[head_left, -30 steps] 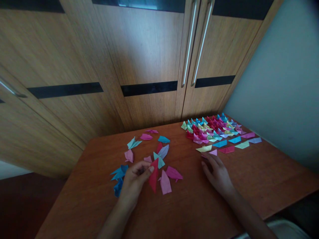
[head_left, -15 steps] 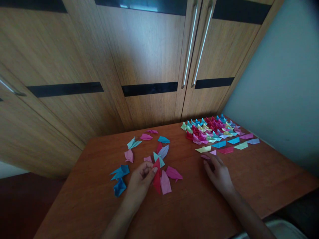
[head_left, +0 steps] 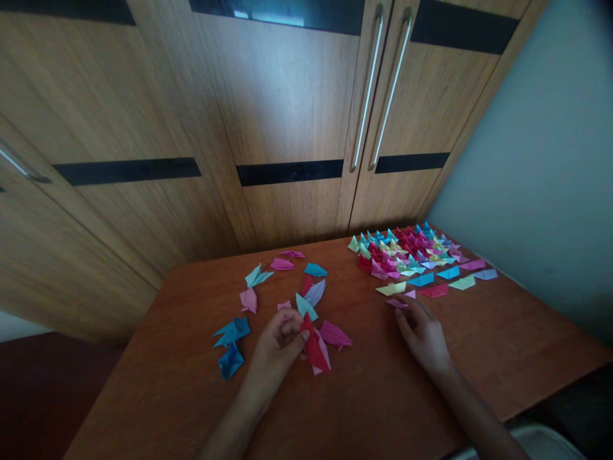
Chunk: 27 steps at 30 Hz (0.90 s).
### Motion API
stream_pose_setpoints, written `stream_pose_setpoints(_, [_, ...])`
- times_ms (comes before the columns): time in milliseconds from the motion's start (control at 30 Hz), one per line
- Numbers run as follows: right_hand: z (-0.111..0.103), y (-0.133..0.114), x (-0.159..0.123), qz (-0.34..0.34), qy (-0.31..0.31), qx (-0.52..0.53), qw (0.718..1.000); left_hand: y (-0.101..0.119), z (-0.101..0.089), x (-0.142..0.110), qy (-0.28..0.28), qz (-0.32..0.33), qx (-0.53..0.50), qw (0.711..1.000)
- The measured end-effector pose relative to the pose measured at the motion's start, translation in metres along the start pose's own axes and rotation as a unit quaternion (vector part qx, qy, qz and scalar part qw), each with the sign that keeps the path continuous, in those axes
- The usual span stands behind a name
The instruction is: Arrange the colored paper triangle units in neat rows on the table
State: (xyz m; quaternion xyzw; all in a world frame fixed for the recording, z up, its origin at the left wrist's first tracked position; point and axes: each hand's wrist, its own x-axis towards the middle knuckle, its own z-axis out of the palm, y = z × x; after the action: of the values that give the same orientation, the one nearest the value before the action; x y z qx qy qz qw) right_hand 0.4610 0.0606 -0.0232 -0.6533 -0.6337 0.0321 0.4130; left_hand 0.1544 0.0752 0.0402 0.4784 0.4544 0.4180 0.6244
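My left hand (head_left: 280, 342) pinches a red folded paper piece (head_left: 315, 345) between thumb and fingers, just above the wooden table (head_left: 364, 396). The red piece lies over a light pink folded piece (head_left: 324, 351). Beside it rests a magenta folded piece (head_left: 335, 333). My right hand (head_left: 421, 332) lies on the table with fingers stretched out, its fingertips touching a small pink folded piece (head_left: 397, 303). Nothing is gripped in that hand.
Loose folded pieces are scattered at the middle: blue ones (head_left: 232, 331) at the left, teal (head_left: 257, 276) and pink ones behind. Rows of many coloured folded pieces (head_left: 407, 252) fill the back right corner. Wooden cabinet doors (head_left: 297, 128) stand behind, a grey wall (head_left: 550, 160) to the right.
My left hand has swung the red piece to the right, so it now lies over the light pink piece. My right hand has barely shifted beside the small pink piece.
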Motion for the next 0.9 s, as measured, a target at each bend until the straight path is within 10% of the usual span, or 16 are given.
stream_pose_setpoints(433, [-0.009,0.013,-0.003,0.074,0.024,0.014,0.997,-0.002,0.032,-0.004,-0.062,0.070,0.171,0.981])
stream_pose_setpoints(533, [-0.017,0.021,-0.006,0.108,0.051,0.043,0.992,-0.004,0.060,0.000,-0.080,0.162,0.346,0.921])
stream_pose_setpoints(633, [-0.024,0.033,-0.013,0.133,0.061,0.056,0.988,-0.009,0.093,0.013,-0.148,0.215,0.544,0.798])
stream_pose_setpoints(900, [-0.039,0.057,-0.028,0.163,0.058,0.021,0.985,-0.019,0.130,0.035,-0.140,0.213,0.648,0.718])
